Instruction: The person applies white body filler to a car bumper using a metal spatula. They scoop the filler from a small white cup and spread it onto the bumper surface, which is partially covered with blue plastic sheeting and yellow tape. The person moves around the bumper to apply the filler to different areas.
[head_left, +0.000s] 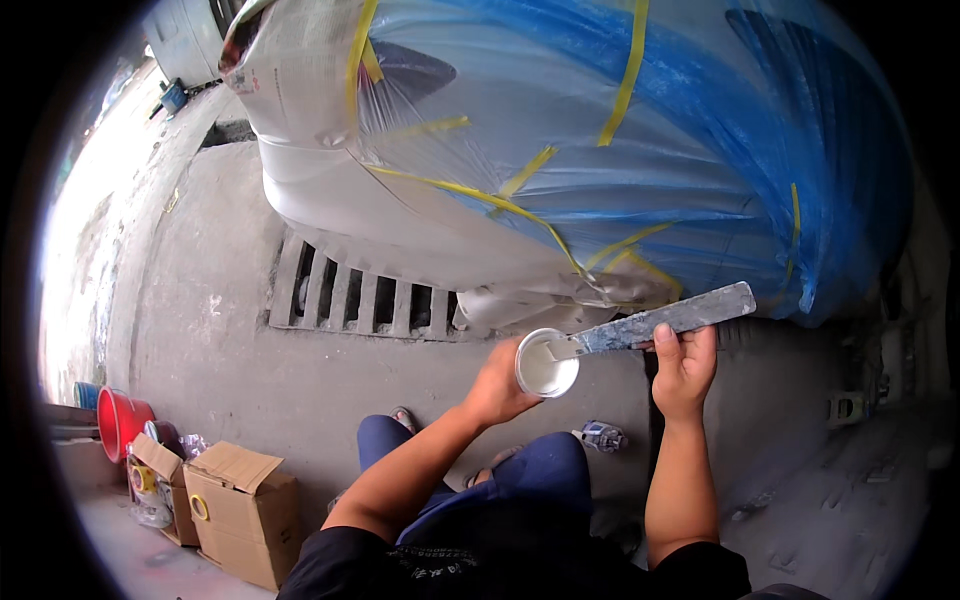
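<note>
My left hand (500, 386) is wrapped round a white cup (522, 372) with white liquid (546, 374) in it, close in front of my knees. My right hand (684, 372) grips a flat, paint-stained stirring stick (650, 324) between thumb and fingers. The stick slants down to the left, and its narrow end dips into the cup. Just beyond both hands stands a white car body (340, 215), largely wrapped in clear and blue plastic sheeting (690, 85) held by yellow tape (624, 75).
A floor drain grate (365, 300) lies under the car's edge. At lower left are cardboard boxes (245, 515), a yellow tape roll (200, 507) and a red bucket (122, 420). A clear plastic bottle (604, 436) lies beside my right knee.
</note>
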